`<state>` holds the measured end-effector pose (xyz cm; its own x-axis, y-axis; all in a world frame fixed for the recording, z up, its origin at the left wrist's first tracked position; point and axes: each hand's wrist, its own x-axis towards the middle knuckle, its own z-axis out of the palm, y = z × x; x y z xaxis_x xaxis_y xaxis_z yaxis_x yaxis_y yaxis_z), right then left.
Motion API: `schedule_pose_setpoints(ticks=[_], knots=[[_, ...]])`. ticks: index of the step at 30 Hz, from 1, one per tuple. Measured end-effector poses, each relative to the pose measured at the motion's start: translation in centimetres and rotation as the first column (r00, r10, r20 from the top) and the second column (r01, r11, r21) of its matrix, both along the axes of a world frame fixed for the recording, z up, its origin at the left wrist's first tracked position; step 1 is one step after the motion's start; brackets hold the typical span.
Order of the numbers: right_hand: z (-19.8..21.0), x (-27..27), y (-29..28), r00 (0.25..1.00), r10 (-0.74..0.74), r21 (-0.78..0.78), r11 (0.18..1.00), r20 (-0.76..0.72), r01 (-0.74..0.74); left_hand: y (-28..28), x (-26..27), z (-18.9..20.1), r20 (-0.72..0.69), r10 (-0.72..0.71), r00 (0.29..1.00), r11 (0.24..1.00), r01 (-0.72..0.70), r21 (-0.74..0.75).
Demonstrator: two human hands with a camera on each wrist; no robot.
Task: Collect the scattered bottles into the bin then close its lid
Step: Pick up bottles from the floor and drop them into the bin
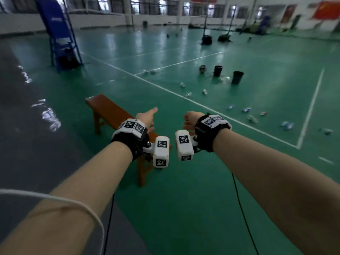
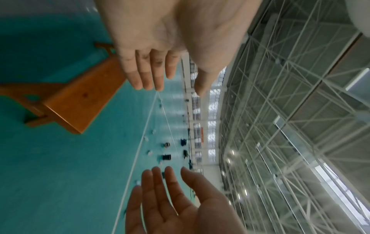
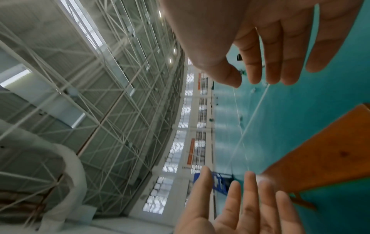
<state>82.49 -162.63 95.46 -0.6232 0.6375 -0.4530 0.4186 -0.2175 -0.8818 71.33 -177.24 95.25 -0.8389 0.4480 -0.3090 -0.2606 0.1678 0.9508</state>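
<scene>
Green floor (image 1: 184, 199), scattered bottles (image 1: 246, 109) with unreadable labels, both hands empty

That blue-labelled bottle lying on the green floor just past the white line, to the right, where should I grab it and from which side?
Judging from the head view, the blue-labelled bottle lies on its side, so come from above and wrap the fingers across its middle. The right hand is nearer that side; both it and the left hand hold nothing. The bottle is small and blurred, so which end has the cap cannot be told.
</scene>
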Motion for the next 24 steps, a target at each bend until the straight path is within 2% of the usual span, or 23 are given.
schedule_pose_setpoints(ticks=[3,8,14,18,21,24], knots=[[0.6,2.1,5.0,0.983,-0.184,0.031,0.982,-0.012,0.185,7.5,2.5,0.9,-0.037,-0.134,0.99,0.991,0.134,-0.014],[-1.2,4.8,14.9,0.953,-0.304,0.009,0.953,-0.003,0.304,18.6,4.2,0.4,-0.051,-0.287,0.957,0.958,0.285,-0.034],[-1.1,5.6,28.0,0.891,-0.452,0.055,0.891,0.032,0.45,34.0,2.3,0.6,-0.071,-0.438,0.896,0.898,0.44,0.013],[0.9,4.3,39.2,0.855,-0.513,0.093,0.858,0.077,0.506,44.3,-0.4,2.3,-0.029,-0.515,0.857,0.857,0.516,0.007],[4.4,2.6,45.4,0.788,-0.612,0.112,0.78,-0.069,0.616,51.9,-2.2,4.6,-0.046,-0.542,0.839,0.837,0.544,0.064],[5.7,1.6,49.9,0.787,-0.613,0.103,0.781,-0.064,0.616,59.4,-2.8,5.0,-0.047,-0.554,0.831,0.83,0.556,0.047]])
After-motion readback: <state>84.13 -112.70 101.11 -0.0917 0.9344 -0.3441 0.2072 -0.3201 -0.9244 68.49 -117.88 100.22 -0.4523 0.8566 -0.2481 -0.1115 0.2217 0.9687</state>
